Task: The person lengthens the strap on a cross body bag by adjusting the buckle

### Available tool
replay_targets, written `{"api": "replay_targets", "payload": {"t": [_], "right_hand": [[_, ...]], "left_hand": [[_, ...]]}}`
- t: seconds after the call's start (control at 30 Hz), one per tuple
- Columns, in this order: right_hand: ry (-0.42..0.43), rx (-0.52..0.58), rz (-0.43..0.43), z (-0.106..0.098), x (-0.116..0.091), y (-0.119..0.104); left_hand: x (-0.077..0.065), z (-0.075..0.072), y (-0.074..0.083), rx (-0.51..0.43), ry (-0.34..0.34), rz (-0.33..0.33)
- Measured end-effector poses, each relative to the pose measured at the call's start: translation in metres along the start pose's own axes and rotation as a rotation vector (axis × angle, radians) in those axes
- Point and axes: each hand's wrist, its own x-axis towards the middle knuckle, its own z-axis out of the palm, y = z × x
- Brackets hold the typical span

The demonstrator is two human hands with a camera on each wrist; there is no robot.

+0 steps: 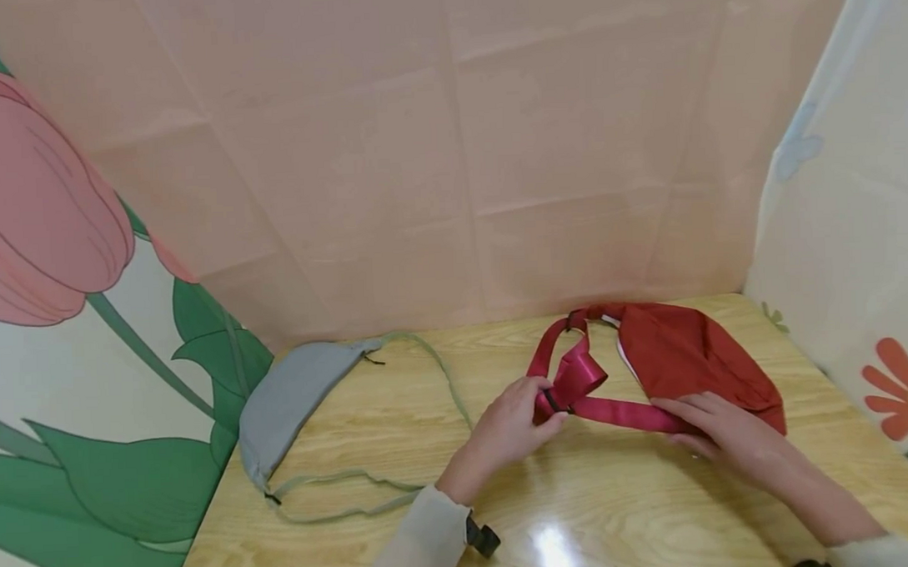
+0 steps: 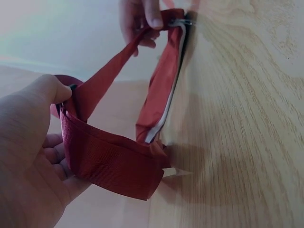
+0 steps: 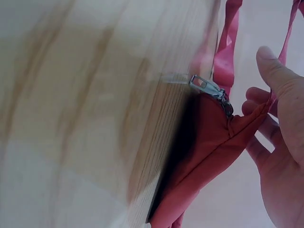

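Observation:
A red waist bag [image 1: 697, 358] lies at the right of the table, its strap [image 1: 627, 413] stretched out to the left and looped back. My left hand [image 1: 504, 428] pinches that strap at a black slider [image 1: 554, 401], where a folded loop of webbing [image 2: 111, 161] stands up. At the bag's near corner, my right hand [image 1: 737, 440] grips the other end of the strap between thumb and fingers. A metal zipper pull [image 3: 204, 84] hangs beside the right fingers. White edging [image 2: 166, 107] runs along the bag's side in the left wrist view.
On the left of the wooden table [image 1: 582, 513] lies a grey waist bag [image 1: 300, 397]. Its pale green strap [image 1: 355, 475] loops rightward, passing under the left forearm. A pinkish sheet [image 1: 457, 150] covers the wall behind, and flower-printed panels [image 1: 851, 245] flank the table.

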Motion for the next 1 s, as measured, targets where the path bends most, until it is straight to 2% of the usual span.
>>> {"api": "replay_targets", "payload": {"t": [0.53,0.8,1.0], "right_hand": [[0.004,0.011,-0.001,-0.003,-0.009,0.012],[0.004,0.032,0.005,-0.005,-0.013,0.019],[0.005,0.041,0.031,-0.004,-0.015,0.023]], "left_hand": [[-0.001,0.001,0.001,0.004,0.001,0.019],[0.0,0.001,0.0,0.023,0.027,0.043],[-0.001,0.001,-0.001,0.021,0.024,0.044]]}}
